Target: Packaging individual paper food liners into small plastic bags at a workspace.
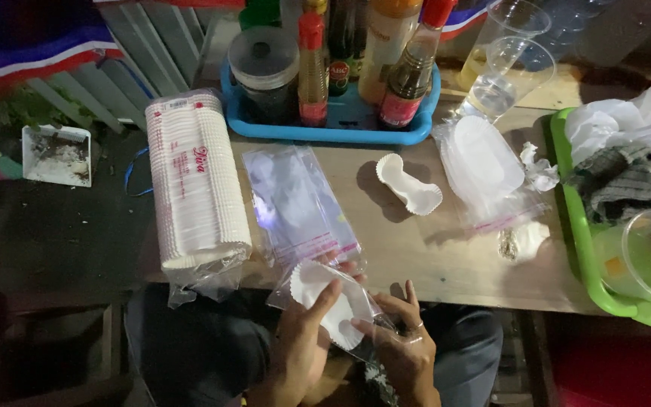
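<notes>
**Both hands on one paper liner at the near edge**

Our left hand [303,343] has its grip closed on a white fluted paper liner [331,295], thumb laid across the liner's open face and fingers behind it. Our right hand [404,348] pinches the near right end of the same liner together with the thin clear plastic bag [374,320] around it, so both grips are clamped and neither is free. The liner sits between the two hands, touching both, just off the near edge of the surface [446,264]. Its long axis runs from far left to near right, and the left hand covers more of it.

Just beyond the liner a stack of flat clear sleeves [295,200] lies on the surface, long axis running away from us. To its left lies a long wrapped roll of stacked liners [197,181]. Farther right, a single empty liner [408,185] rests alone, with a bag of oval paper trays [484,169] past it. At the far side a blue tray [325,128] holds sauce bottles; a green basket [578,226] stands at the right.
</notes>
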